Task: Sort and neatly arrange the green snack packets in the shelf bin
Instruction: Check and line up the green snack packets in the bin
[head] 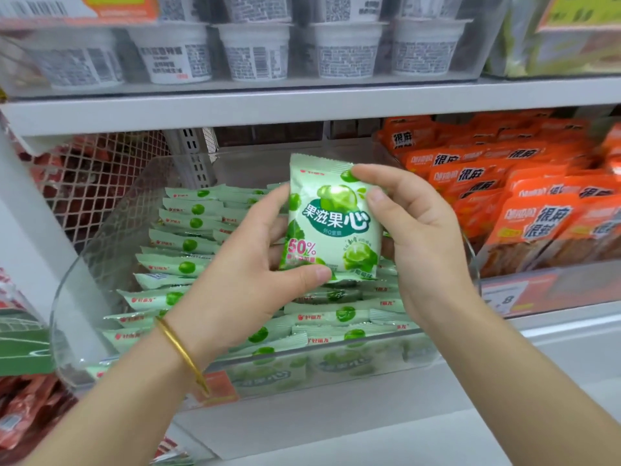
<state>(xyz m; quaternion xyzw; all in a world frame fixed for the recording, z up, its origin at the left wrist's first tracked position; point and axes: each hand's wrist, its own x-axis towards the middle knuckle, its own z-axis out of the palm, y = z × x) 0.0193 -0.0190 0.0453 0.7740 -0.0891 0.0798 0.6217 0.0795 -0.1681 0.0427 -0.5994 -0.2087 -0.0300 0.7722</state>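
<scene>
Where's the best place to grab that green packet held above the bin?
Probably its side edges, from left and right: the green packet stands upright, facing you, thin at its seams. The left hand grips its lower left, the right hand its upper right.

I see one green snack packet (331, 227) held upright just above the shelf bin (84, 290), its front facing me. It has a pale green wrapper with a crimped top edge, pictures of green fruit, white lettering on a dark green band and a pink "50%" at lower left. The left hand (255, 264) pinches its lower left part, thumb across the bottom edge, and the right hand (416, 237) grips its upper right side. The bin is a clear plastic tub with rounded corners. Inside, the other green packets (188, 245) lie overlapped in rows running front to back, their logo edges up. Those beneath the held one are partly hidden.
</scene>
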